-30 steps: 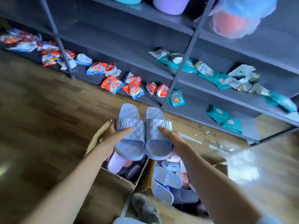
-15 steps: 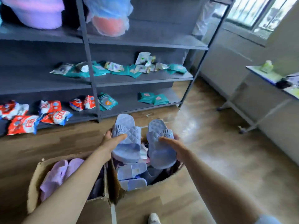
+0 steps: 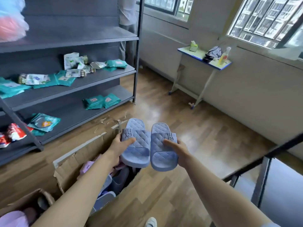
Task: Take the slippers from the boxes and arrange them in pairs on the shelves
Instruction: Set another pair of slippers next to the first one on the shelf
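Slippers [image 3: 139, 153] swung right above wood floor [image 3: 205, 136], left hand [image 3: 119, 145] and right hand [image 3: 178, 149] fingers [image 3: 129, 140] gripping.

Open wooden floor [image 3: 205, 128] runs from twelve round to three o'clock of the blue slippers [image 3: 162, 154]. That's the clear lane. At ten, the grey shelf unit [image 3: 82, 38] walls things off, with its corner post [image 3: 137, 63] at eleven and teal packets [image 3: 101, 101] crowding the lower boards. A cardboard box [image 3: 73, 161] gapes at seven. A dark metal frame [image 3: 263, 177] bars four, and a small desk [image 3: 186, 50] stands at one.

L hand [image 3: 119, 145], R hand [image 3: 179, 150] gripping, arms fwd
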